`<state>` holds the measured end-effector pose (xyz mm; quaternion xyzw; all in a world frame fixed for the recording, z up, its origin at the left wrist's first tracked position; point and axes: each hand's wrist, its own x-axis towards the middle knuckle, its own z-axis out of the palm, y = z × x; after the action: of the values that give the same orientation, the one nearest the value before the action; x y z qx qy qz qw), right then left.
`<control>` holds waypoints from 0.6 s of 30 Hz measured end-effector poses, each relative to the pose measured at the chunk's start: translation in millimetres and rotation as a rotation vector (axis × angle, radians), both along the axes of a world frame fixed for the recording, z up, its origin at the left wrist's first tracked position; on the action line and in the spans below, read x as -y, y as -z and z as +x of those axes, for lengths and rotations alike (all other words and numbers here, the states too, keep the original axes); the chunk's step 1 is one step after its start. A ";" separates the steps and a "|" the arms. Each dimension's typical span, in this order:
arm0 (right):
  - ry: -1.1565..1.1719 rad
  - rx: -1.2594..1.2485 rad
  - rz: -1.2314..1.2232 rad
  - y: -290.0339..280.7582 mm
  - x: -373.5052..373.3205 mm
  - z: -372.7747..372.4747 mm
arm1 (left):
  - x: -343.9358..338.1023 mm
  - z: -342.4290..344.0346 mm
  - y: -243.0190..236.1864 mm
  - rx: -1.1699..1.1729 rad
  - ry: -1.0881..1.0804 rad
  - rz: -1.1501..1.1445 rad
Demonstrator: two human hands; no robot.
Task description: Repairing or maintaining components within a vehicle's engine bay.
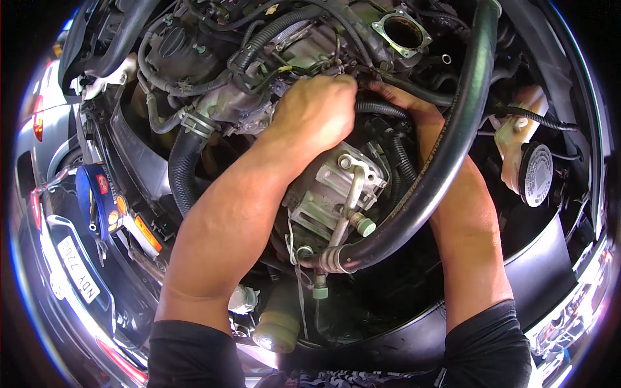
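In the middle of an engine bay, my left hand (318, 107) is curled into a fist among thin wires and connectors. Its fingertips face away, so whatever they grip is hidden. My right hand (407, 100) reaches in from the other side, partly behind a black hose (424, 94). Its fingers are drawn together and point toward the left hand; their tips and what they hold cannot be made out. Below both hands sits a silver compressor-like unit (323, 204) with a metal pipe (349, 200) and a green cap (365, 226).
A thick black hose (446, 168) arcs in front of my right forearm. On the left are a ribbed hose (186, 165) and an engine cover with an oil cap (172, 42). A round open throttle flange (402, 33) lies far back. A capped reservoir (535, 174) stands right; a parked car (71, 258) is left.
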<state>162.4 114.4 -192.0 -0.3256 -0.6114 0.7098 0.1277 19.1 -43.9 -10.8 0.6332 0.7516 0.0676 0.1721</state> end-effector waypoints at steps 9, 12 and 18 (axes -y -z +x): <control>-0.051 -0.129 0.047 -7.4 5.5 5.0 | 24.7 -23.5 17.0 0.021 0.147 0.115; -0.100 0.041 -0.013 -14.5 2.5 0.8 | 30.2 -23.9 18.9 0.047 0.075 0.199; -0.171 0.022 -0.267 -2.0 -5.2 -4.5 | 33.2 -11.8 25.6 0.076 -0.020 0.266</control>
<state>158.0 119.6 -190.0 -0.2942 -0.5384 0.7895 0.0157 7.3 -77.0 -36.4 0.6398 0.7353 0.1922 0.1144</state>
